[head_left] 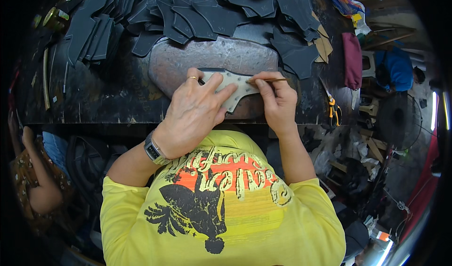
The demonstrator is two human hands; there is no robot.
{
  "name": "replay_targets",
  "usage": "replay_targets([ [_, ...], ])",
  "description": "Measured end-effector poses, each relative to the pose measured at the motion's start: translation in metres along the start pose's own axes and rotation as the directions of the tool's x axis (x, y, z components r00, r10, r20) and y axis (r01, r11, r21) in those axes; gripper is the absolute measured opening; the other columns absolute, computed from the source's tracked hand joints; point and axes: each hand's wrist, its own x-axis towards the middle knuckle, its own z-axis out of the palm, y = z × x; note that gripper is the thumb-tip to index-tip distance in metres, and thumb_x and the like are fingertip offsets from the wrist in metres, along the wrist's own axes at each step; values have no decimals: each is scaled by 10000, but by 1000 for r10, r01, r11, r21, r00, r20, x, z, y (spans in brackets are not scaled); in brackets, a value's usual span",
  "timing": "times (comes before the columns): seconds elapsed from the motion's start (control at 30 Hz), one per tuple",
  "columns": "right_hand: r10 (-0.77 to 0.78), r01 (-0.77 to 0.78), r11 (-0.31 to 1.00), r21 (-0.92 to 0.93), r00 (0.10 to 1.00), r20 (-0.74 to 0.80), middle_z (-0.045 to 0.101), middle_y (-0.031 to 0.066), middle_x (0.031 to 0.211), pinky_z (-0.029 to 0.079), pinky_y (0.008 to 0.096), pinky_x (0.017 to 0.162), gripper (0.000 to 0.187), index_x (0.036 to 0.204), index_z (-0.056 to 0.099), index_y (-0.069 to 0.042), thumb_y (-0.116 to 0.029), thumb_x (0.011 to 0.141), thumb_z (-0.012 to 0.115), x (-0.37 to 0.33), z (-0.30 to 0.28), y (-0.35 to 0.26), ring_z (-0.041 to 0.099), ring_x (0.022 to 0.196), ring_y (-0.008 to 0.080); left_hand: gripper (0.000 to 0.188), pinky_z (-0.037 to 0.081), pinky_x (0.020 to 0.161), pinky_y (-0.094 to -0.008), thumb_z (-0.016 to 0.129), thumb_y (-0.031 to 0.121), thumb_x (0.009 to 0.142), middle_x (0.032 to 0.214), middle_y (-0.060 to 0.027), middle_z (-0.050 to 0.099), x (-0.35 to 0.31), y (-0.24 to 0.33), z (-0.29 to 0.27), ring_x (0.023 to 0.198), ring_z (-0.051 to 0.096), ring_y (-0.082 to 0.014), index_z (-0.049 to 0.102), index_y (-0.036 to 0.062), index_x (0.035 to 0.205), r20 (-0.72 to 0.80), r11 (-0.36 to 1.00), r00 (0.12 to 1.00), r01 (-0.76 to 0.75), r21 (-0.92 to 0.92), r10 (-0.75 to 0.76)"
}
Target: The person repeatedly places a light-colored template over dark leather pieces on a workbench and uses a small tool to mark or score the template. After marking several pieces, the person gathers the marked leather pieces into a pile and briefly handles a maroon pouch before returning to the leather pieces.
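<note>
A pale, dark-spotted template [239, 88] lies over a black cut piece [217, 70], whose dark edge shows along the template's far side. Both rest on the near part of a worn brownish slab [212, 54]. My left hand [190, 108] holds the template down, fingers spread across it and thumb by its near edge. Between the thumb and fingers of my right hand [278, 99] is a thin brown pen-like stick [275, 80]. Its tip meets the template's right part; whether it leaves a mark is too small to tell.
Black cut pieces [197, 19] are heaped beyond the slab, with a stack [96, 40] at left. Yellow-handled scissors [334, 111] and a maroon cloth [352, 61] lie right. A fan [399, 120] stands beyond the table. Another person's arm [44, 181] shows at left.
</note>
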Motion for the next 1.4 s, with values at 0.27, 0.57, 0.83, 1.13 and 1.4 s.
replay_targets([
  [0.27, -151, 157, 981, -115, 987, 59, 732, 64, 982, 528, 267, 873, 89, 1052, 709, 17, -20, 1020, 636, 8, 11, 1, 688, 939, 123, 485, 535, 860, -352, 779, 200, 826, 1126, -40, 581, 2, -4, 4, 1085, 521, -326, 657, 147, 1293, -21, 999, 1000, -3, 34, 4],
  [0.57, -174, 178, 980, -89, 983, 51, 738, 94, 977, 527, 303, 795, 100, 1042, 742, -22, -5, 970, 675, 20, 31, -5, 693, 841, 216, 524, 551, 916, -394, 797, 188, 811, 1158, -51, 613, 0, -2, 4, 1129, 545, -325, 671, 190, 1319, -6, 998, 998, 57, -29, -57],
  [0.83, 239, -334, 657, 676, 943, 233, 737, 71, 997, 537, 243, 777, 92, 1093, 679, -11, -46, 1031, 620, 13, 19, -10, 674, 865, 92, 454, 542, 939, -412, 850, 169, 751, 1173, -46, 647, -7, -5, 7, 1165, 579, -317, 658, 111, 1159, -92, 981, 987, 114, -159, -129],
  [1.13, -141, 15, 949, 315, 914, 380, 707, 76, 947, 516, 306, 755, 75, 998, 705, 56, 11, 959, 661, 13, 13, -10, 660, 848, 156, 293, 528, 995, -405, 814, 143, 819, 1262, -101, 650, -24, -35, 15, 1263, 616, -300, 717, 84, 1090, -183, 972, 983, -15, -236, -30],
  [1.4, 120, -273, 843, 463, 935, 334, 736, 90, 957, 533, 283, 775, 80, 1016, 708, 58, 17, 982, 649, 13, 19, -16, 672, 820, 152, 339, 433, 1031, -427, 785, 171, 864, 1300, -86, 648, -33, -35, 15, 1338, 573, -257, 729, 113, 1193, -138, 995, 990, -43, -92, 30],
])
